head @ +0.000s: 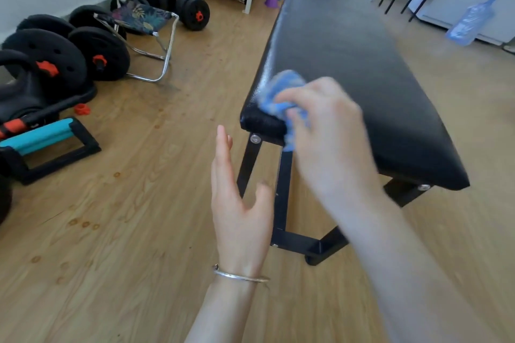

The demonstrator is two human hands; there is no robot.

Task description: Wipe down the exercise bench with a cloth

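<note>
Head view, bench: The exercise bench [348,50] runs from the centre to the upper right of the frame, its black pad facing you.
Cloth: The blue cloth [281,92] lies bunched on the pad's near left corner, probably to give a thick wiping face.
Right hand: Your right hand [326,131] grips the cloth from above; the blur suggests a stroke.
Left hand: Your left hand [237,203], lower centre, is flat-fingered and empty, apart from the bench, likely for balance.
Surroundings: Dumbbells [83,50] sit at the left, well apart.
</note>
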